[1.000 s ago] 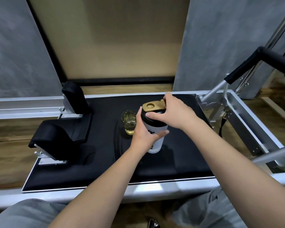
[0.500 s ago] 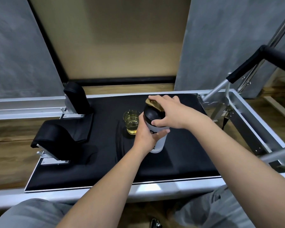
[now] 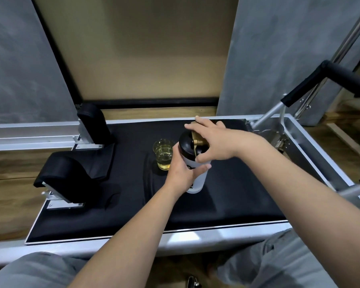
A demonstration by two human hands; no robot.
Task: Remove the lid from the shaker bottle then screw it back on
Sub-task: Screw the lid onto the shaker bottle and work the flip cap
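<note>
A white shaker bottle stands upright on the black padded platform. Its black lid with a gold flip cap sits on top of the bottle. My left hand grips the bottle's body from the left. My right hand reaches over from the right and grips the lid, fingers spread across its top and thumb at its front side. The lid's right half is hidden under that hand.
A small glass of yellow liquid stands just left of the bottle, close to my left hand. Black shoulder pads and a headrest lie at left. A metal frame with a padded bar rises at right.
My right hand has turned on the lid: the gold flip cap swung from facing left on top toward the right under my palm. The left hand kept hold of the bottle.
</note>
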